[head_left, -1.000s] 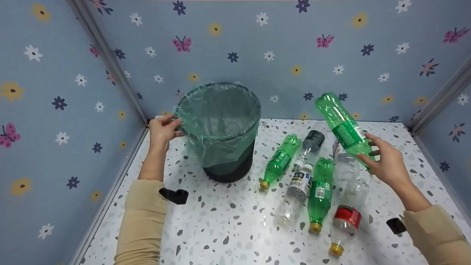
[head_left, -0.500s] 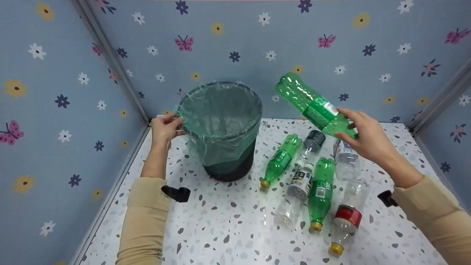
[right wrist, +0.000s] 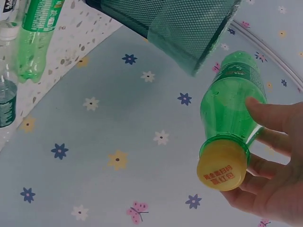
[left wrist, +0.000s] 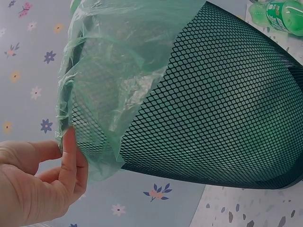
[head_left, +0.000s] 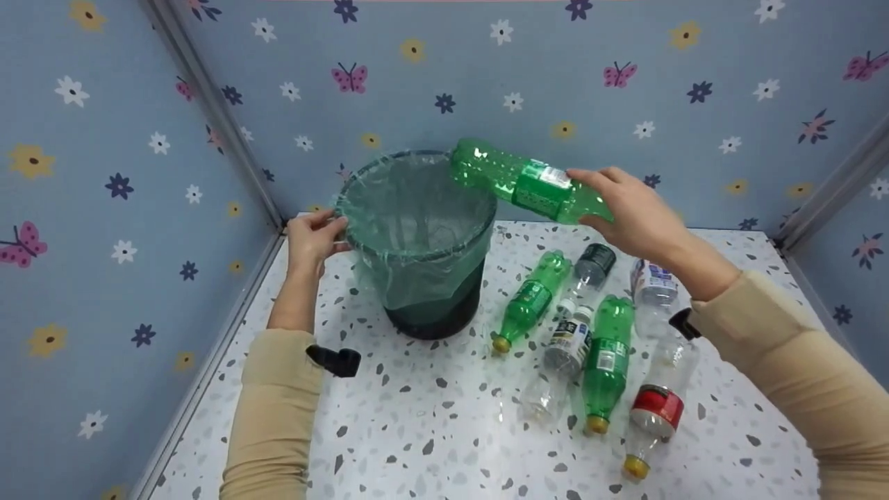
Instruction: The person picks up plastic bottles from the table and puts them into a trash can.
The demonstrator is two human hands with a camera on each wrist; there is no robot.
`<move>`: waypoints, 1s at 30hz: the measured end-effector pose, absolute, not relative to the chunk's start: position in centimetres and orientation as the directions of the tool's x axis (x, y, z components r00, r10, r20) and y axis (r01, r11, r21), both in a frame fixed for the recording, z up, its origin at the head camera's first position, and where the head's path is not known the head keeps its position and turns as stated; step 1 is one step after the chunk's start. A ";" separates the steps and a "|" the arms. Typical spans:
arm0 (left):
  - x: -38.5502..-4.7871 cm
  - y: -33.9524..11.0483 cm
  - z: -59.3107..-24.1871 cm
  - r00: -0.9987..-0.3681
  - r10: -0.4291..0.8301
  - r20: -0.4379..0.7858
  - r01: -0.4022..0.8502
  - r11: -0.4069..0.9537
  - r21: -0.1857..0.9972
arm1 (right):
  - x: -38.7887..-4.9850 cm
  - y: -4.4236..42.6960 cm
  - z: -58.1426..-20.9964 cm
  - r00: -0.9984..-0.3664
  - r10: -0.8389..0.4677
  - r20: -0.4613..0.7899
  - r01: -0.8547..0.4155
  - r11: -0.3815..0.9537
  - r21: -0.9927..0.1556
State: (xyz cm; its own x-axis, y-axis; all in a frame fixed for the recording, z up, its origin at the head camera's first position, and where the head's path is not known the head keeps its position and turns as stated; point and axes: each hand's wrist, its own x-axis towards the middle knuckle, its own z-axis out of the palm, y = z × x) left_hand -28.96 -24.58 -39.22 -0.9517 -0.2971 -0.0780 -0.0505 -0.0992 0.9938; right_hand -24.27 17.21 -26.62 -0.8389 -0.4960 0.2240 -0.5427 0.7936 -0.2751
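Note:
A dark mesh trash bin (head_left: 434, 326) stands upright, its rim draped with a thin green plastic bag (head_left: 424, 281). My left hand (head_left: 312, 239) pinches the bin's rim and bag at the left side; the left wrist view shows thumb and fingers (left wrist: 69, 158) on either side of the edge. In my right hand (head_left: 635, 212) is a green plastic bottle (head_left: 535, 184), gripped near its yellow-capped end (right wrist: 222, 165). The bottle lies nearly level in the air, its base at the bin's right rim. Inside the bin, no bottle shows.
Several bottles lie right of the bin: two green ones (head_left: 531, 302) (head_left: 606, 361), a clear one with a red label (head_left: 658, 406), and other clear ones (head_left: 569, 340) (head_left: 655, 295) (head_left: 594, 267). Flowered panels (head_left: 555, 76) enclose the speckled tabletop (head_left: 417, 444) at back and sides.
My right hand has carried the green bottle leftward from above the other bottles to the bin's right rim, tipping it closer to level. The left hand keeps its place on the rim.

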 end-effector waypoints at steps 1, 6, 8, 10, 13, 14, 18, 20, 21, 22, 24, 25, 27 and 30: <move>-29.3 -24.8 -39.6 -0.952 -0.298 -0.075 -0.047 -0.101 0.994 | -24.5 16.7 -26.5 -0.834 -0.505 0.221 -0.550 0.789 -0.272; -27.2 -22.8 -36.8 -0.926 -0.365 -0.096 -0.125 0.057 0.991 | -25.5 14.4 -25.8 -0.817 -0.544 0.190 -0.576 0.782 -0.239; -25.2 -21.5 -34.4 -0.924 -0.370 -0.100 -0.137 0.075 0.988 | -25.9 13.5 -25.6 -0.814 -0.553 0.179 -0.581 0.781 -0.229; -24.4 -21.0 -33.4 -0.928 -0.358 -0.106 -0.136 0.059 0.989 | -26.3 12.6 -25.4 -0.813 -0.558 0.168 -0.583 0.780 -0.227; -24.5 -21.1 -33.6 -0.926 -0.364 -0.098 -0.130 0.064 0.989 | -26.8 11.3 -25.3 -0.814 -0.561 0.149 -0.580 0.782 -0.229; -24.8 -21.3 -33.9 -0.927 -0.363 -0.096 -0.126 0.061 0.990 | -27.0 10.8 -25.2 -0.815 -0.562 0.142 -0.580 0.782 -0.229; -25.3 -21.6 -34.5 -0.925 -0.366 -0.105 -0.135 0.058 0.989 | -27.5 9.0 -25.1 -0.817 -0.566 0.112 -0.576 0.786 -0.225; -25.2 -21.5 -34.3 -0.927 -0.358 -0.110 -0.134 0.044 0.990 | -27.7 8.1 -25.1 -0.819 -0.566 0.095 -0.571 0.790 -0.221; -25.1 -21.5 -34.2 -0.931 -0.349 -0.109 -0.129 0.033 0.991 | -27.8 7.7 -25.1 -0.819 -0.567 0.088 -0.571 0.792 -0.217; -25.0 -21.5 -34.1 -0.934 -0.341 -0.108 -0.123 0.021 0.992 | -27.9 7.2 -25.1 -0.819 -0.568 0.083 -0.571 0.792 -0.214; -24.7 -21.2 -33.6 -0.934 -0.340 -0.109 -0.125 0.023 0.992 | -28.1 6.4 -25.1 -0.820 -0.568 0.074 -0.569 0.794 -0.213; -24.5 -21.1 -33.4 -0.934 -0.341 -0.110 -0.126 0.024 0.992 | -28.2 6.1 -25.2 -0.820 -0.569 0.066 -0.569 0.795 -0.213; -24.6 -21.1 -33.4 -0.931 -0.346 -0.114 -0.134 0.035 0.990 | -28.4 5.3 -25.2 -0.820 -0.571 0.049 -0.566 0.795 -0.217; -25.5 -21.8 -34.6 -0.926 -0.356 -0.123 -0.143 0.030 0.989 | -28.8 4.3 -25.5 -0.819 -0.573 0.016 -0.561 0.796 -0.226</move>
